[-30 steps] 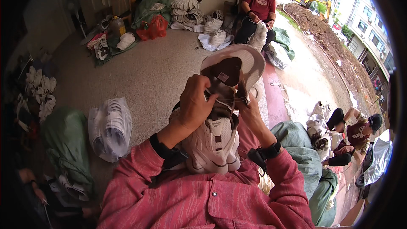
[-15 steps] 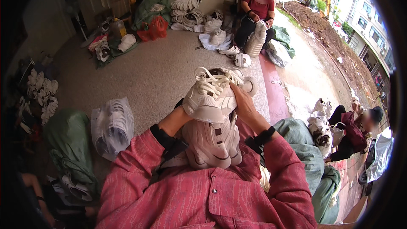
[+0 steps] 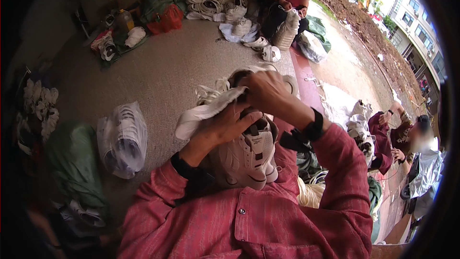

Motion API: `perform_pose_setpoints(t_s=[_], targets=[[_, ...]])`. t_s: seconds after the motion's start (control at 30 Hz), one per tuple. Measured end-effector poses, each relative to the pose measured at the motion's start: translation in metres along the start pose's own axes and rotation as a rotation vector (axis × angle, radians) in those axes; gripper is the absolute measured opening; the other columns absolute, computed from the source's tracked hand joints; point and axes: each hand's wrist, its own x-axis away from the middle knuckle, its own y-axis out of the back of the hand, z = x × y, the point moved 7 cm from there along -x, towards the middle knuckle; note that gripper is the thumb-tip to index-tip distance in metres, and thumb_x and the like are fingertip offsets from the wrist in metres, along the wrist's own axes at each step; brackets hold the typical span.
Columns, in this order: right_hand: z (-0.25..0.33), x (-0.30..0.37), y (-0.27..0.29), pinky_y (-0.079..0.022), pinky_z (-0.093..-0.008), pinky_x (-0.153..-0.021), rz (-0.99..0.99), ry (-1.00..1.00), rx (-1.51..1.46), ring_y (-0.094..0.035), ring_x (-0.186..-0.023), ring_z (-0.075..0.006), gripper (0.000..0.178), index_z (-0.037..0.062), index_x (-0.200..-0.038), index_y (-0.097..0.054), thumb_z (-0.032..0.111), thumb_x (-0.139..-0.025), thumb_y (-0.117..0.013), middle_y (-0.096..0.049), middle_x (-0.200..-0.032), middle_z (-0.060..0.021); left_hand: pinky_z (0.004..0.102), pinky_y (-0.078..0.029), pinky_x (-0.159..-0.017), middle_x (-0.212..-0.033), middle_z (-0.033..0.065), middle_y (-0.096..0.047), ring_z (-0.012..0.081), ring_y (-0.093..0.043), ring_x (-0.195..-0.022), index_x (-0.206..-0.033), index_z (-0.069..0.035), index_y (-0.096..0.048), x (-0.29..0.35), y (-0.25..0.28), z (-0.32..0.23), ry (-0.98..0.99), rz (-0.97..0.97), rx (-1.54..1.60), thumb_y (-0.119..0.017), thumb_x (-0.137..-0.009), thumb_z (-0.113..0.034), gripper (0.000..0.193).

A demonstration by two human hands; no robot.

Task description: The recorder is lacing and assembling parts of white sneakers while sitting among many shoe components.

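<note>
Speckled grey floor (image 3: 158, 76) spreads beyond the lap (image 3: 286, 175), where off-white mesh shoe uppers (image 3: 239, 163) sit bunched below both hands, presumably kept there for easy reach. Above them the left hand (image 3: 223, 129) grasps a white shoe with loose pale laces (image 3: 203, 111), tipped on its side, seemingly to steady it for the right hand (image 3: 268, 91), which curls at its nearer end, fingertips hidden, so I cannot tell whether they grip anything
</note>
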Motion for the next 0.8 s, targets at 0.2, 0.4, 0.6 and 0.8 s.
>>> perform_pose_setpoints(t_s=[0.2, 0.4, 0.6, 0.8], targets=[[0.029, -0.081, -0.057, -0.053, -0.0418, -0.07, 0.342, 0.251, 0.21, -0.069, -0.082, -0.0337, 0.022, 0.0036, -0.081, -0.073, 0.019, -0.069, -0.063, -0.07, -0.081, -0.0167, 0.0312, -0.049, -0.083, -0.091, 0.0096, -0.069, 0.0156, -0.064, -0.088, -0.104, 0.002, -0.067, 0.008, 0.032, 0.009, 0.022, -0.201, 0.162, -0.055, -0.098, -0.027, 0.032], [-0.012, -0.069, -0.061, -0.054, -0.038, -0.073, 0.459, 0.09, -0.291, -0.069, -0.081, -0.0265, 0.06, 0.0096, -0.119, -0.066, 0.042, -0.07, -0.076, -0.071, -0.096, -0.01, 0.0279, -0.053, -0.068, -0.071, 0.0078, -0.066, 0.0137, -0.064, -0.066, -0.079, -0.005, -0.066, 0.042, 0.104, 0.01, 0.261, -0.516, 0.428, -0.052, -0.1, -0.027, 0.033], [-0.055, 0.024, -0.047, -0.05, -0.0297, -0.081, 0.082, 0.066, -1.418, -0.064, -0.084, -0.0151, 0.042, 0.0024, -0.114, -0.058, 0.034, -0.089, -0.069, -0.067, -0.091, -0.0092, 0.0303, -0.052, -0.056, -0.063, 0.0068, -0.066, 0.0143, -0.063, -0.053, -0.073, -0.006, -0.064, 0.096, 0.171, 0.019, 0.478, -0.406, 0.66, -0.06, -0.094, -0.034, 0.035], [-0.051, 0.074, -0.134, -0.037, -0.0219, -0.079, -0.264, -0.264, -1.83, -0.046, -0.087, -0.0052, 0.022, 0.0085, -0.1, -0.057, 0.03, -0.095, -0.06, -0.053, -0.091, 0.0055, 0.0355, -0.051, -0.078, -0.079, 0.0087, -0.066, 0.0225, -0.065, -0.078, -0.089, -0.004, -0.066, 0.076, 0.139, -0.14, -0.233, -0.624, -0.923, -0.076, -0.077, -0.02, 0.022]])
